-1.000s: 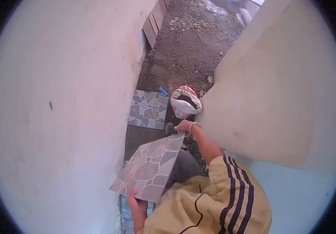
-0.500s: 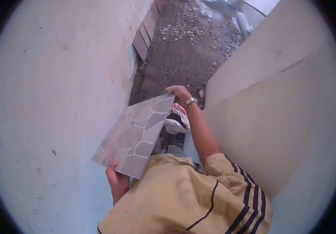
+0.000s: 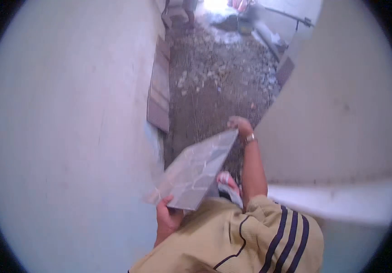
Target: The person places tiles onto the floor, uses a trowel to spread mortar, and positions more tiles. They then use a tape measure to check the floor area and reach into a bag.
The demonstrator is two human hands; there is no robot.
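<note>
I hold a square grey tile with a stone pattern (image 3: pixel 195 173) in front of my chest, tilted. My left hand (image 3: pixel 166 216) grips its near lower corner. My right hand (image 3: pixel 239 124), with a watch on the wrist, grips the far upper corner. Below the tile, a pink and white sack (image 3: pixel 228 182) shows partly beside my right arm. I wear a tan shirt with dark stripes (image 3: pixel 250 236).
I stand in a narrow passage between a pale wall on the left (image 3: pixel 68 136) and a pale wall on the right (image 3: pixel 341 113). The ground ahead is dirt and rubble (image 3: pixel 214 86). Boards (image 3: pixel 158 95) lean on the left wall. A person's legs (image 3: pixel 184 7) stand far ahead.
The view has swung up along the passage. The tile stays in both hands and now sits lower and further right in view; the laid tile on the ground is out of sight.
</note>
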